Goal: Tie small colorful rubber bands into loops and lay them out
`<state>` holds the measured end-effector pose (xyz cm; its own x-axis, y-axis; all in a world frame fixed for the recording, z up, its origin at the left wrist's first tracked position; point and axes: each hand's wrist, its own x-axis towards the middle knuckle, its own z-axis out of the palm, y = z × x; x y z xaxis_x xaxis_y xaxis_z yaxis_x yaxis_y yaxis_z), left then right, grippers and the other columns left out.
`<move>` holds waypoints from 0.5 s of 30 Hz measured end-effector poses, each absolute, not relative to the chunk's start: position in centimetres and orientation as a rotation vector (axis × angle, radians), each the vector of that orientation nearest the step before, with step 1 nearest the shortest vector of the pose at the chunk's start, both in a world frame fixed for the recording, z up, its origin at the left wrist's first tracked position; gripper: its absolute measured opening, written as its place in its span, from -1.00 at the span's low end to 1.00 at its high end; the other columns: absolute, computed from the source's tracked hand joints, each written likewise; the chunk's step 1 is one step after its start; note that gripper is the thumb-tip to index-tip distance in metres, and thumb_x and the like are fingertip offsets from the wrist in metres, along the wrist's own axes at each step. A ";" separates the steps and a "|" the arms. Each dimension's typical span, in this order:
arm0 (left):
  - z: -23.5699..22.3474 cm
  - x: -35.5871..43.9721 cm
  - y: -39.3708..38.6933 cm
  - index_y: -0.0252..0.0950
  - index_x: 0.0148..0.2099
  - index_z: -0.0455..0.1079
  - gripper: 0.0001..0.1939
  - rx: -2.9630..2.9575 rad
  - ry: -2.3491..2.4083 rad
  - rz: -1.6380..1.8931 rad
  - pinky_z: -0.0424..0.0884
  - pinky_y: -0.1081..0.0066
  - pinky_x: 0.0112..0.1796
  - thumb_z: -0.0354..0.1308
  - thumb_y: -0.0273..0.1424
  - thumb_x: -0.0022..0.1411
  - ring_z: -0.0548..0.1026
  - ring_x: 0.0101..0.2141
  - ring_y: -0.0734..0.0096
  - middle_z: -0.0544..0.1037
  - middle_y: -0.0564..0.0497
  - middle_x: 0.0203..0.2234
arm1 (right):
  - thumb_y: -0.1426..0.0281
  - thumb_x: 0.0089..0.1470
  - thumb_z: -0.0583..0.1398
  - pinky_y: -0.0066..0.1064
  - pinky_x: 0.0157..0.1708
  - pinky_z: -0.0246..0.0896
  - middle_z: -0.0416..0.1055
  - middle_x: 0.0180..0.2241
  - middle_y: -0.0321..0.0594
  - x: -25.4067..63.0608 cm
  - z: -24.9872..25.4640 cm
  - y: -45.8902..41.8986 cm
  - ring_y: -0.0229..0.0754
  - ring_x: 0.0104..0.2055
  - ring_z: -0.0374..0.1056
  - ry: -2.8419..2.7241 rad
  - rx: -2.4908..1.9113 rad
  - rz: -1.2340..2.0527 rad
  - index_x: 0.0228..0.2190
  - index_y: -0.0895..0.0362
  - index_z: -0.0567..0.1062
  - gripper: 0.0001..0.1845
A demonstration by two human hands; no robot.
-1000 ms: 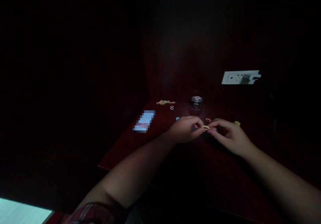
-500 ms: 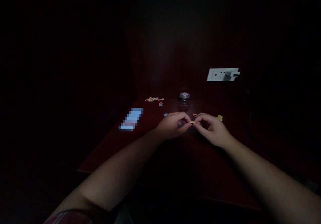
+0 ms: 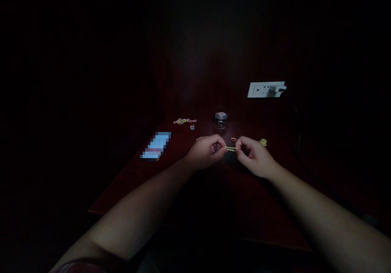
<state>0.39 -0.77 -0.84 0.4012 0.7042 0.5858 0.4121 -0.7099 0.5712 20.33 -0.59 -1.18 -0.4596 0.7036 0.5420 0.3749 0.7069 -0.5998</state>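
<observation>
Between my two hands a yellow hair tie (image 3: 231,148) is stretched out into two near-parallel strands. My left hand (image 3: 208,151) pinches its left end with thumb and fingers. The right end is pinched by my right hand (image 3: 255,155). A pink-orange hair tie (image 3: 233,139) lies on the table just behind the gap between the hands. Beside my right hand rests a small group of yellow hair ties (image 3: 263,142). Something blue (image 3: 197,139) is mostly hidden behind my left hand.
A clear jar with a lid (image 3: 221,118) stands behind my hands on the dark red table (image 3: 122,191). A pile of coloured hair ties (image 3: 184,121) lies at the back left, near a phone (image 3: 156,146). A wall socket (image 3: 265,89) holds a plug with a cable.
My hands have moved slightly apart, stretching the yellow hair tie from a small ring into a long loop. The whole view has shifted a little.
</observation>
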 end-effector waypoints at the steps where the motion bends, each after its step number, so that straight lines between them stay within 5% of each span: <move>1: -0.8 0.4 -0.8 -0.35 -0.32 0.38 -0.90 2.328 0.978 1.220 0.23 0.60 -0.53 0.13 -0.40 0.14 0.30 -0.56 0.64 0.45 0.06 -0.53 | 0.49 0.02 0.11 -0.46 -0.50 0.05 0.19 -0.56 -0.35 20.4 -1.2 -0.6 -0.29 -0.51 0.13 -2.091 -0.819 0.501 -0.52 0.11 0.24 -0.86; 15: -1.0 0.5 -0.8 -0.35 -0.32 0.41 -0.86 2.268 0.960 1.113 0.29 0.60 -0.50 0.16 -0.36 0.13 0.38 -0.52 0.62 0.50 0.05 -0.49 | 0.42 0.05 0.13 -0.44 -0.44 0.20 0.22 -0.53 -0.33 20.1 -0.9 -0.8 -0.29 -0.49 0.17 -2.166 -0.734 0.578 -0.42 0.12 0.37 -0.97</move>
